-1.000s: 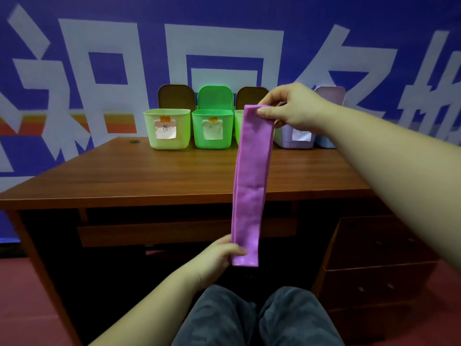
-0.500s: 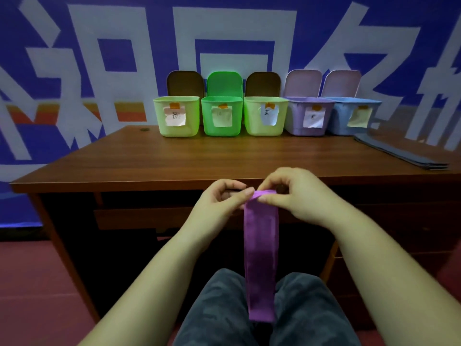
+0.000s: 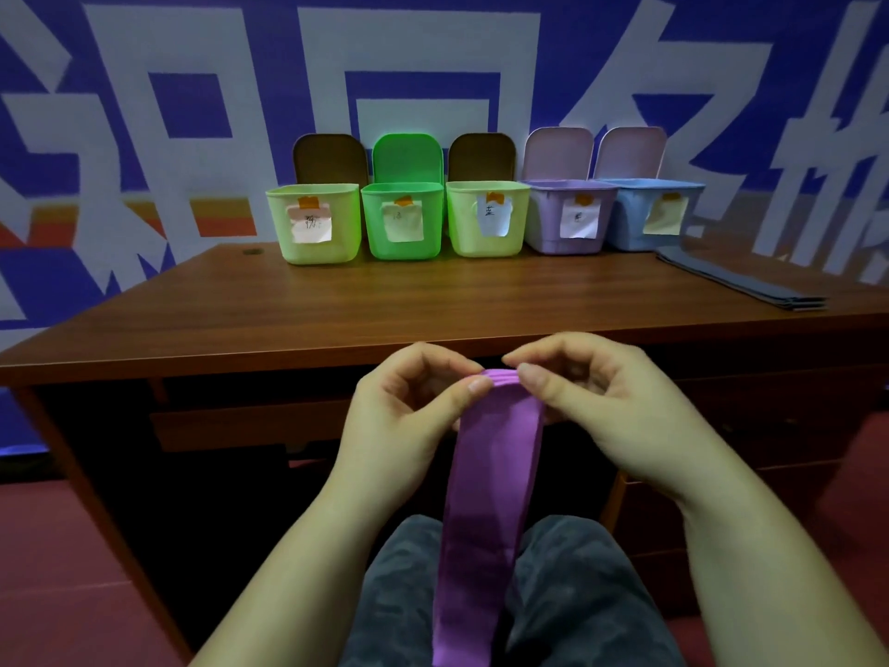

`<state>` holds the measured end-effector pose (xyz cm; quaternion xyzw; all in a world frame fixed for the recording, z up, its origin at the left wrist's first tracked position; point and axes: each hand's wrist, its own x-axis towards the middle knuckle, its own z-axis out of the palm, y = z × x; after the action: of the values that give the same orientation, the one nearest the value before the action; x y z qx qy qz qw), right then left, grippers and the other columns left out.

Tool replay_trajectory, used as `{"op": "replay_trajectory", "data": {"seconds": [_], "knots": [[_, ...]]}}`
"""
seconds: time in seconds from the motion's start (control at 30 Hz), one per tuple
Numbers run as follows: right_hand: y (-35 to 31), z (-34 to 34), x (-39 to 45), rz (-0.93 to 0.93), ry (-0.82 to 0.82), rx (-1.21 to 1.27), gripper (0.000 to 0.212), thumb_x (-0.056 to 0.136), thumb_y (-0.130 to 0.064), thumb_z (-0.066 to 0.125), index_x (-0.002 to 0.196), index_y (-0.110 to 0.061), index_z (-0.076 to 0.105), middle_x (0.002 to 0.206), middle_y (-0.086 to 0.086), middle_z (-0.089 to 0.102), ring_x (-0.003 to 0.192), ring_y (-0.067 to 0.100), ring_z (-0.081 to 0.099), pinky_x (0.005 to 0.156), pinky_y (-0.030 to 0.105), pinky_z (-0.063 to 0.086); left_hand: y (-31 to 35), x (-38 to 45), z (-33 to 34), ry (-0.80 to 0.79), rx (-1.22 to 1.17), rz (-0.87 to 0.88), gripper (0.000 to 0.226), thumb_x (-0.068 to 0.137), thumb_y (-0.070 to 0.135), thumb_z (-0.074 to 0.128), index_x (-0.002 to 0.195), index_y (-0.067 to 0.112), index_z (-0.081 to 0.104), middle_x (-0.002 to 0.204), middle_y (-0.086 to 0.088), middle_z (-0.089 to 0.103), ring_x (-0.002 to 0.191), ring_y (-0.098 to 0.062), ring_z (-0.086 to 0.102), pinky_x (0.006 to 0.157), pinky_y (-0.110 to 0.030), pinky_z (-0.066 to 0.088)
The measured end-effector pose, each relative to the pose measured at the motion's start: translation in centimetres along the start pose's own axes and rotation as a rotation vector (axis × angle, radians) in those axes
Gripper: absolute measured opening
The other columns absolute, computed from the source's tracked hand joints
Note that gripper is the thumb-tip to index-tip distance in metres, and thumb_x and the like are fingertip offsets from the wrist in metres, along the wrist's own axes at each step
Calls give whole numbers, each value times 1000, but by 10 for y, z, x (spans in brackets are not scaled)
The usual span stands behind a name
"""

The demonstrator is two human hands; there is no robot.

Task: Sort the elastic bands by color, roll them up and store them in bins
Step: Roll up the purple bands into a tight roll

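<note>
Both hands, left [image 3: 409, 416] and right [image 3: 601, 406], pinched the purple band's [image 3: 490, 498] top end over the lap, first turns started. Loose start could've let the roll unravel before reaching the bins [image 3: 570, 219].

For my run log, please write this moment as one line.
step: rolling | left hand: pinches purple elastic band top | right hand: same | bins: row on desk

Left hand [image 3: 409, 416] and right hand [image 3: 606, 406] meet thumb to thumb, fingers curled, pinching top of purple band [image 3: 490, 498]; forearms angled inward below band top.
</note>
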<state>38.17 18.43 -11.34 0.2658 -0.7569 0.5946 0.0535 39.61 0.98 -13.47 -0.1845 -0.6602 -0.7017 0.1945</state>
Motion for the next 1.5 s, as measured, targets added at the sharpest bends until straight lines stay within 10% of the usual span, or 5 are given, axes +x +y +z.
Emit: {"op": "replay_trajectory", "data": {"seconds": [0.27,0.47,0.77,0.93,1.5], "knots": [[0,7,-8,48,97,-12,45,82,-60,51,88,-21,72,89,11,70,87,27,66,81,38,53,4,-2,3,-41,163,244,11,70,23,75,74,30,68,80,4,69,79,-11,67,72,-22,52],[-7,12,-14,-3,154,119,33,74,-40,59,86,-13,73,87,9,72,83,21,69,77,30,54,8,-3,3,-62,256,379,12,74,13,73,75,18,63,84,4,68,84,-10,66,77,-19,49],[-9,16,-15,-82,166,246,25,71,-19,65,93,-8,71,92,6,73,85,14,70,74,22,56,13,-3,3,-69,-201,-70,17,67,8,74,79,20,70,79,1,72,75,-8,68,62,-21,54],[-6,17,-7,-121,168,208,23,72,-19,65,92,-9,71,92,5,74,88,14,70,79,23,54,17,3,3,-159,-79,-145,14,69,37,75,80,29,70,77,6,68,73,-9,63,60,-25,51],[45,-5,89,221,169,253,17,90,-25,58,86,-13,69,87,13,66,76,17,62,63,21,54,-37,100,6,-72,89,-317,6,82,10,69,87,12,66,82,-10,65,60,-6,60,54,-15,49]]}}
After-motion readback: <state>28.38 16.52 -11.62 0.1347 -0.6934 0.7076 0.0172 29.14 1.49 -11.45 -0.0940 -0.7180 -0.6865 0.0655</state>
